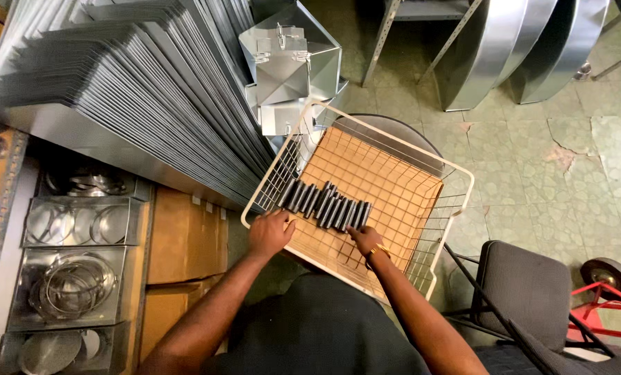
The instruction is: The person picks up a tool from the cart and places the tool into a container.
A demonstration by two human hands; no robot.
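Note:
A white wire basket [463, 182] lined with brown cardboard sits tilted in front of me. Inside it lies a row of several dark metal cylinders [324, 203], side by side. My left hand [269, 232] rests on the basket's near-left rim, fingers curled beside the left end of the row. Reaching into the basket, my right hand [364, 239], with a gold band at the wrist, has its fingertips at the right end of the row, touching the last cylinders. I cannot tell if either hand grips a piece.
A large stack of folded sheet-metal pieces [137, 90] fans out at upper left, with a folded metal box [289, 59] beside it. Bins of metal rings and discs [74, 278] line the left. A grey chair [525, 288] and red cart [605, 298] stand right; curved ducts [512, 48] at top.

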